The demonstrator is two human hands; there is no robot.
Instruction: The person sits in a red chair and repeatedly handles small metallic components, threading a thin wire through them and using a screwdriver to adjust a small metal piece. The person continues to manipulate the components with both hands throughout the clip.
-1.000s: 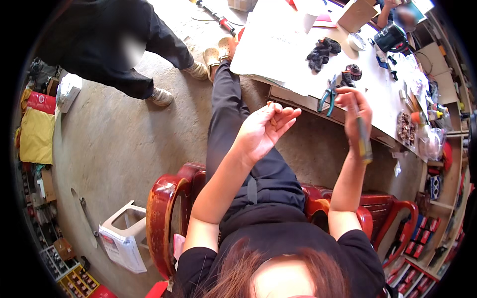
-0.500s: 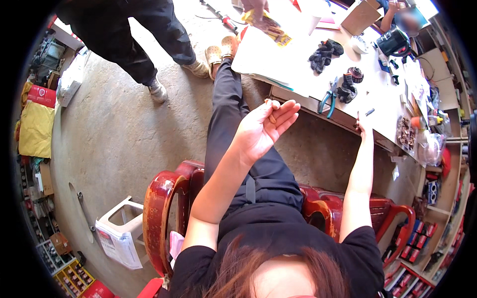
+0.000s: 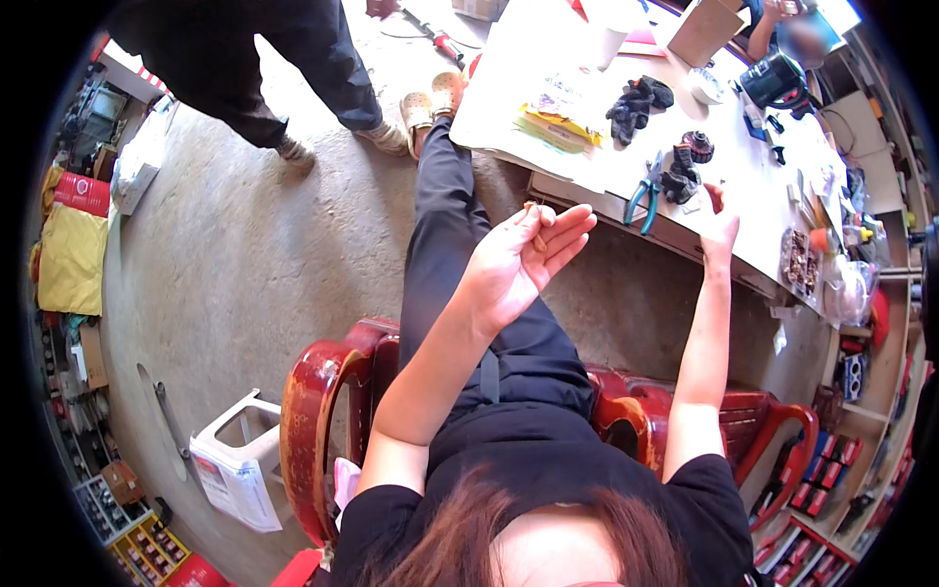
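Note:
My left hand [image 3: 516, 256] is raised in front of the table, palm up. Its thumb and index finger pinch a small brown piece [image 3: 540, 242], while the other fingers stretch out. Over the table's near edge, my right hand [image 3: 720, 227] has its fingers curled; what they hold, if anything, is hidden. To its left lie teal-handled pliers [image 3: 645, 198] and a dark glove [image 3: 680, 179]. A round dark part with a ridged rim [image 3: 698, 147] sits just beyond. Another dark glove [image 3: 636, 110] lies farther back.
A yellow package [image 3: 559, 127] lies on papers at the table's left. A dark green kettle [image 3: 775, 82] stands at the back right, near a bag of brown pieces [image 3: 799, 262]. Another person's legs [image 3: 318, 73] are at far left. A white stool [image 3: 240, 430] stands left of my red chair [image 3: 318, 430].
The other person's hand has let go of the yellow package on the table and left view; one foot has shifted back. My right hand has moved farther over the table. My left stays nearly still.

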